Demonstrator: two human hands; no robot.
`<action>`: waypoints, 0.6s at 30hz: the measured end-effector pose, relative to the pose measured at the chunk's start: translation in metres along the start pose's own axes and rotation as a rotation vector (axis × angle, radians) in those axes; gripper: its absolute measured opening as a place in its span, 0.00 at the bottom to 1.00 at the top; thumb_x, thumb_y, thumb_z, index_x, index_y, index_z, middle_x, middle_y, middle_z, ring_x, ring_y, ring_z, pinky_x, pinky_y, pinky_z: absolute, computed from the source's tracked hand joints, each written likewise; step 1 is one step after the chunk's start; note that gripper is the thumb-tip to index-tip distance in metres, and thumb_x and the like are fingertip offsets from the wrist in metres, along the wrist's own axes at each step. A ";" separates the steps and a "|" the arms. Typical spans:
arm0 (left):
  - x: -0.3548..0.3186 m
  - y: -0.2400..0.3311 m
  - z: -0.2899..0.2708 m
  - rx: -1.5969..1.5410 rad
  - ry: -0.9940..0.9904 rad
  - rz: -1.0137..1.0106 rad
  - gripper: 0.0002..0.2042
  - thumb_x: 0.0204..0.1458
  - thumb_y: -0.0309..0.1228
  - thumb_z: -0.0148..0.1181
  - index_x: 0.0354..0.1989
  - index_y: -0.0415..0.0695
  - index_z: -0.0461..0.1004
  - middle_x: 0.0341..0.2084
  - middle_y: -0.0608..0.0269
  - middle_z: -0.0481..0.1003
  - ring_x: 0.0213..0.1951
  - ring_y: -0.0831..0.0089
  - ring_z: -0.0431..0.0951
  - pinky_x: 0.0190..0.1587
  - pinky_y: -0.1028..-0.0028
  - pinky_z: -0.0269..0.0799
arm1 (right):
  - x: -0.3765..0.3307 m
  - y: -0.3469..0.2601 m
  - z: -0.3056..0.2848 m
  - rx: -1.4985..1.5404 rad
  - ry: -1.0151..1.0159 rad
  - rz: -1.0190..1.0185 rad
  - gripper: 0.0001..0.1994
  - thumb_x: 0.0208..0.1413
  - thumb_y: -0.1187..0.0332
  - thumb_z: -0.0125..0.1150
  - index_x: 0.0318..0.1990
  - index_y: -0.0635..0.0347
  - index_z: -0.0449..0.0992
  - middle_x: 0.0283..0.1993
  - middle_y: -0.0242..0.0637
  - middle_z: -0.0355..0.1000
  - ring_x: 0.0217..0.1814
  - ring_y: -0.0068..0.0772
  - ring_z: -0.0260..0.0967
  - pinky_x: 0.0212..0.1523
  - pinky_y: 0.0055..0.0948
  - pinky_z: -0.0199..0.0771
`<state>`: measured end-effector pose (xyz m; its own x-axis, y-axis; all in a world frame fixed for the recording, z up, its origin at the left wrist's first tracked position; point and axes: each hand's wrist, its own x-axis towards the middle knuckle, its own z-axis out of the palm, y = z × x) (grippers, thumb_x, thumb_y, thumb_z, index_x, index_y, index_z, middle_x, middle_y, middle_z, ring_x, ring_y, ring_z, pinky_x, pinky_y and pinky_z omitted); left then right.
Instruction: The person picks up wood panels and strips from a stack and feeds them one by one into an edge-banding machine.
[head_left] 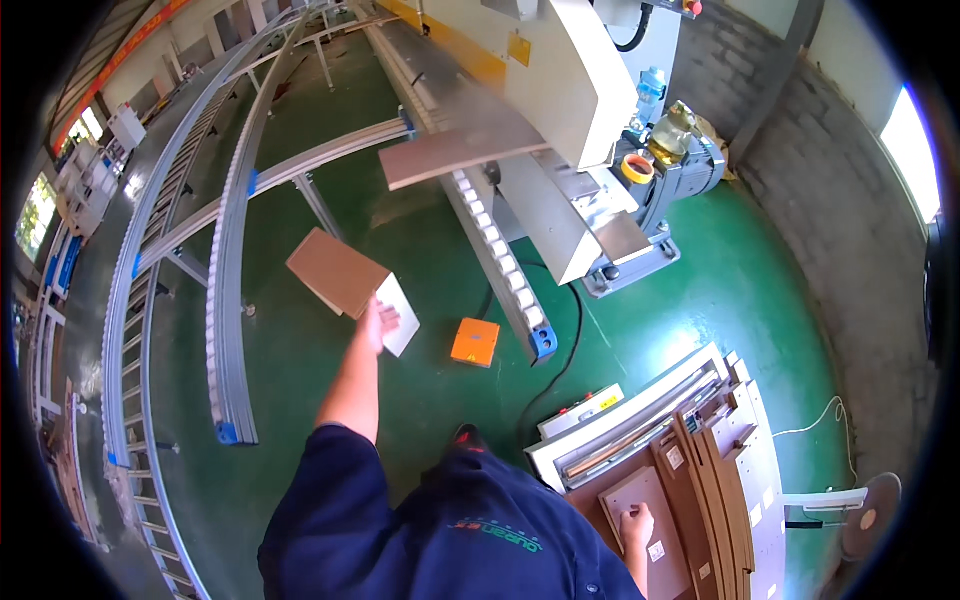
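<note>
Two hands work in a workshop with a glossy green floor [300, 350] and grey block walls on the right. Left hand [377, 322] is stretched out ahead, its grip closed on the near corner of a brown panel [335, 270] with a white underside, held tilted above the floor, left of the roller conveyor [495, 250]. Right hand [636, 522] lies low on the right, fingers curled onto the top brown board [640, 510] of a stack of boards [720, 480]; whether it clasps the board or only presses on it cannot be told.

Far and centre stands a large cream machine [570, 90], with another brown panel [460, 150] lying on the conveyor at its mouth. The conveyor runs from the far side toward the near centre and ends in a blue cap. An orange pedal box [475, 342] sits on the floor just left of that end, with a black cable [570, 340] curling past it. On the left, long curved roller tracks [225, 250] sweep from far to near.

Open floor lies between the curved tracks and the straight conveyor, where the held panel hangs, and more on the right between machine and wall. The stack's edges crowd the near right.
</note>
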<state>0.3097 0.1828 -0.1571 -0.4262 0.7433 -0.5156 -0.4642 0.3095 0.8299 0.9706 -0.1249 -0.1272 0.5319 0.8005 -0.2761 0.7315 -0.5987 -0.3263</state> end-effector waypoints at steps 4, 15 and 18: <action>0.044 0.102 0.054 -0.184 -0.107 0.112 0.46 0.53 0.61 0.50 0.68 0.36 0.44 0.61 0.42 0.60 0.56 0.52 0.70 0.58 0.56 0.67 | -0.021 -0.002 0.016 0.127 0.015 0.071 0.11 0.46 0.69 0.61 0.38 0.63 0.78 0.32 0.49 0.77 0.38 0.49 0.76 0.44 0.40 0.74; 0.066 0.178 0.126 -0.167 -0.385 -0.062 0.26 0.54 0.44 0.61 0.56 0.40 0.68 0.51 0.59 0.71 0.55 0.65 0.69 0.57 0.68 0.65 | -0.063 0.066 0.119 0.582 0.104 0.258 0.09 0.47 0.78 0.58 0.38 0.66 0.76 0.25 0.36 0.73 0.20 0.24 0.68 0.21 0.23 0.69; 0.043 0.148 0.135 -0.153 -0.358 0.010 0.24 0.55 0.38 0.60 0.57 0.39 0.66 0.52 0.59 0.71 0.55 0.66 0.68 0.58 0.68 0.62 | -0.056 0.054 0.121 0.673 0.086 0.243 0.09 0.49 0.78 0.57 0.39 0.65 0.75 0.25 0.35 0.72 0.20 0.24 0.68 0.21 0.23 0.67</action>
<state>0.3271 0.3405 -0.0279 -0.1459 0.9142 -0.3780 -0.5836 0.2290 0.7791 0.9282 -0.2053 -0.2387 0.6982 0.6251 -0.3490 0.1815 -0.6262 -0.7583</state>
